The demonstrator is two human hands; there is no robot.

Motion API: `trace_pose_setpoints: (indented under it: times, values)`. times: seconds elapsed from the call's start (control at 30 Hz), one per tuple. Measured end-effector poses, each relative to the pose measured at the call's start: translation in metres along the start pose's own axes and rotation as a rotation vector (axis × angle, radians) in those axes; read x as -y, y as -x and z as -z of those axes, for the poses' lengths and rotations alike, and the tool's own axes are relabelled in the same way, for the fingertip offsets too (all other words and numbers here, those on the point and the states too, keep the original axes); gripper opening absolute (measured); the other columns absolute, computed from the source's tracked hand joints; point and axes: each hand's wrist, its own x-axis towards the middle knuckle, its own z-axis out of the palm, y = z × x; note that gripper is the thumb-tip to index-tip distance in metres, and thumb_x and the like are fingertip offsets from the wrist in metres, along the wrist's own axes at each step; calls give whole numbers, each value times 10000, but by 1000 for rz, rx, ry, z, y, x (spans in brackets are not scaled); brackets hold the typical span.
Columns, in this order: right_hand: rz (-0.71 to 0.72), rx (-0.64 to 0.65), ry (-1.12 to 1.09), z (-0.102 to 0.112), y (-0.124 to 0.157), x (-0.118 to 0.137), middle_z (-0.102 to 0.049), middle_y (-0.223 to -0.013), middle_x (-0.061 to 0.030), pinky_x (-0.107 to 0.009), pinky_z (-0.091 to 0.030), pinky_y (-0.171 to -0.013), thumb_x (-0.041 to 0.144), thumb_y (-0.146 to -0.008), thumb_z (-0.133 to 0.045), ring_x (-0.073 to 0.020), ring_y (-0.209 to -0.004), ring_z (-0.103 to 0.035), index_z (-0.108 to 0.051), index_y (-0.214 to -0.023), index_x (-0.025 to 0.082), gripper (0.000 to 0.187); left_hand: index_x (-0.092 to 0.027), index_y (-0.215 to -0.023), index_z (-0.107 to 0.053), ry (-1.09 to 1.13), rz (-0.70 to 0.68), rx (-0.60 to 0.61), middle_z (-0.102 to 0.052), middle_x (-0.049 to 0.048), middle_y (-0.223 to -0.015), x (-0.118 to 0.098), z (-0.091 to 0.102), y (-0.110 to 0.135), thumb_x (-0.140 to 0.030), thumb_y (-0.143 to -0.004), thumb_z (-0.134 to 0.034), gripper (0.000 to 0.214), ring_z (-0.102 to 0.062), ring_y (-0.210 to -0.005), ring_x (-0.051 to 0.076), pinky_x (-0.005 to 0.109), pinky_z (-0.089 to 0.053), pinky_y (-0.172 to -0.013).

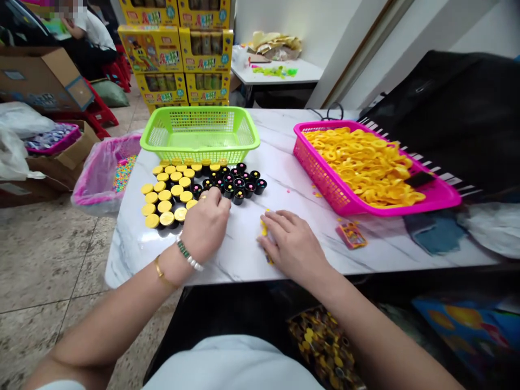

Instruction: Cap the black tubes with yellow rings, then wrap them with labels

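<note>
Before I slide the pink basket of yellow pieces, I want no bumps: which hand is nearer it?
Right. The right hand is left of the pink basket; the left hand is farther left, at the black cups.

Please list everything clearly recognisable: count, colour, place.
Table: one, white, centre
Capped cups: many, yellow-topped, table's left
Open cups: many, black, beside capped
Plastic basket: one, green, behind cups
Full basket: one, pink, table's right
Curved pieces: many, yellow, inside it
Small box: one, pink, before full basket
Lined tub: one, pink, left
Cartons: several, brown, left
Stacked boxes: many, yellow, behind table
Side table: one, white, back
Person: one, white top, back
Left hand: one, by open cups
Right hand: one, over table
</note>
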Motion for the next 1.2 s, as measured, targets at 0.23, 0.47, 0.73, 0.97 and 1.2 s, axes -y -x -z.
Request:
trace_pose_setpoints:
  times: [0.23,0.47,0.73,0.97,1.2]
  values:
    - [200,-35,-127,-15,45,61,-645,-1329,-233,-527,-527,-1010,353,-827,-768,-384,-1213,-590,-594,-1341,46,623,-170,-897,-570,282,-146,-83,-678,97,-1001,1,-5,57,-118,-907,-558,55,-646,-900,219,327,-556,-748]
    - [447,-214,-611,-15,38,72,-739,-926,-96,-334,-610,-756,15,-909,-544,-200,-845,-661,-698,-1155,150,320,-149,-1146,-539,652,34,-183,-653,53,-964,5,-38,63,-123,-843,-654,325,-614,-748,144,268,-535,-686]
    - [-108,-36,-938,1,-23,50,-695,-834,-34,-274,-520,-649,202,-880,-686,-148,-742,-639,-786,-938,225,118,-149,-1019,-705,752,12,-44,-633,53,-902,11,-39,61,-220,-877,-680,161,-615,-810,163,276,-525,-743]
    - [-331,14,-1029,-11,-42,53,-708,-798,-25,-272,-523,-603,288,-810,-737,-137,-653,-638,-778,-821,200,97,-170,-1044,-707,660,46,81,-636,34,-857,9,-36,61,-249,-892,-659,178,-606,-776,171,274,-482,-682]
    - [-473,108,-1139,-11,-38,57,-693,-693,-1,-259,-537,-521,368,-807,-749,-119,-517,-613,-724,-834,182,189,-156,-954,-720,701,82,142,-658,27,-757,8,-30,59,-287,-892,-651,161,-580,-683,165,274,-408,-621]
